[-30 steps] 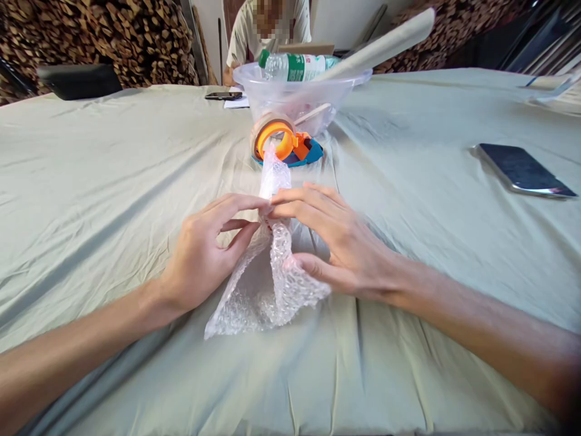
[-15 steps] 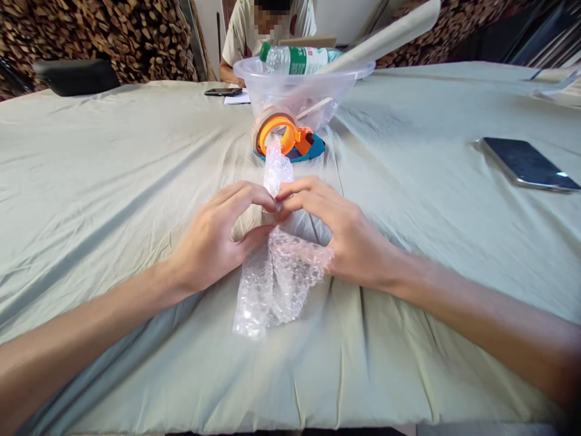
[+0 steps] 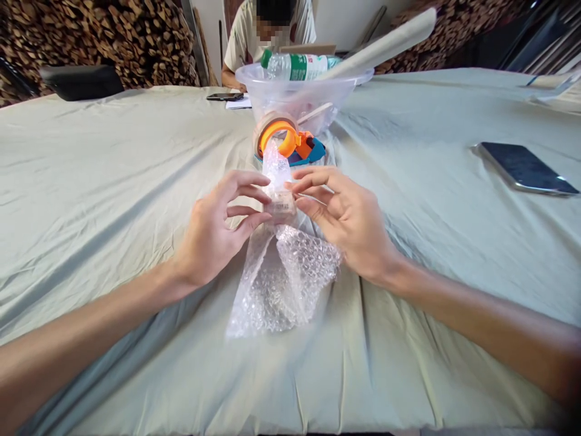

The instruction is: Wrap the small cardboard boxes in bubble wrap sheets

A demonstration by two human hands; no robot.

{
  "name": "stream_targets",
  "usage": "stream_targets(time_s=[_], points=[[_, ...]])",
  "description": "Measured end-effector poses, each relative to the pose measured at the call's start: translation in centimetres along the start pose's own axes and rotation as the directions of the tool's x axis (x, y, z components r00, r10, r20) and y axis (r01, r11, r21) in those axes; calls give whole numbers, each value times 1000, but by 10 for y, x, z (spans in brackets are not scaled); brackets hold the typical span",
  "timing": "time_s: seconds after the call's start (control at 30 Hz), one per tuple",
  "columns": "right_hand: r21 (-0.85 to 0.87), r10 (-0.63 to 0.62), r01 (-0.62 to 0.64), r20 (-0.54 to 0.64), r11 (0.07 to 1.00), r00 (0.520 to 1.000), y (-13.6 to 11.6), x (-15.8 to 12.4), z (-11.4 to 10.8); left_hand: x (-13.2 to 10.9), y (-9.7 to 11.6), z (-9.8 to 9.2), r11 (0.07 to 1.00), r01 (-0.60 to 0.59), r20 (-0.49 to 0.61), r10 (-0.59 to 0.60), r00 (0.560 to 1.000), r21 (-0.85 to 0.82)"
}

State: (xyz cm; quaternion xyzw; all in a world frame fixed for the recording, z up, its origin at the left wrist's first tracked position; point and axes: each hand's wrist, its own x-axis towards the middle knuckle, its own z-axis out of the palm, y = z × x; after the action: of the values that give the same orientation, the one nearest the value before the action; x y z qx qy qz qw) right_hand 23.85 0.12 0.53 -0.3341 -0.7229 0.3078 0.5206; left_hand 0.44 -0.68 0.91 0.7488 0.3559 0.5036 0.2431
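A strip of bubble wrap (image 3: 304, 260) lies lengthwise in front of me, its near end spread out in two flaps on the cloth. At its middle it is bunched around a small pale boxy item (image 3: 281, 207) with dark printed marks; what the item is I cannot make out. My left hand (image 3: 222, 224) holds the left side of this bundle with thumb and fingertips. On the right side, the curled fingertips of my right hand (image 3: 349, 224) grip the bundle. The far end of the wrap reaches up to a tape dispenser (image 3: 285, 144), orange and blue with a tape roll.
Behind the dispenser stands a clear plastic basin (image 3: 254, 79) holding a green-labelled bottle (image 3: 299, 66) and a long white roll (image 3: 390, 42). A phone (image 3: 526, 168) lies right, another phone (image 3: 224, 97) farther back. A black case (image 3: 82, 82) sits left. Another person (image 3: 240, 42) sits opposite.
My fingers have spread apart from the middle of the bundle, uncovering the printed boxy item. The near flaps of bubble wrap have opened wider.
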Motion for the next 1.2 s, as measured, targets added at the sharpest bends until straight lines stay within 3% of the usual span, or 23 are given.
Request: stream_targets(time_s=[0.17, 0.3, 0.4, 0.5, 0.67, 0.8, 0.93, 1.1, 1.2], points=[[30, 213, -212, -51, 977, 976, 6, 6, -3, 2, 0, 3, 997, 13, -49, -17, 999, -70], [-184, 338, -337, -28, 923, 941, 9, 12, -12, 5, 4, 2, 1000, 17, -74, -18, 997, -9], [-375, 382, -346, 24, 860, 924, 8, 15, -17, 7, 5, 2, 999, -2, -91, 6, 996, 43], [-434, 368, -287, 114, 854, 923, 7, 18, -20, 9, 2, 3, 999, 40, -57, -39, 998, 24], [-260, 282, -219, 235, 940, 930, 8, 20, -20, 11, -13, -3, 972, 236, -51, -236, 971, 8], [-128, 292, -266, 275, 955, 916, 5, 17, -18, 14, -19, -8, 885, 465, 57, -463, 885, -23], [-14, 274, -285, 322, 958, 906, 2, 14, -17, 17, -21, -8, 865, 497, 143, -484, 864, -76], [122, 209, -275, 389, 954, 897, 3, 16, -17, 20, -19, -11, 827, 520, 319, -443, 838, -215], [147, 173, -246, 387, 958, 906, 3, 16, -14, 22, -14, -12, 821, 511, 369, -406, 836, -254]])
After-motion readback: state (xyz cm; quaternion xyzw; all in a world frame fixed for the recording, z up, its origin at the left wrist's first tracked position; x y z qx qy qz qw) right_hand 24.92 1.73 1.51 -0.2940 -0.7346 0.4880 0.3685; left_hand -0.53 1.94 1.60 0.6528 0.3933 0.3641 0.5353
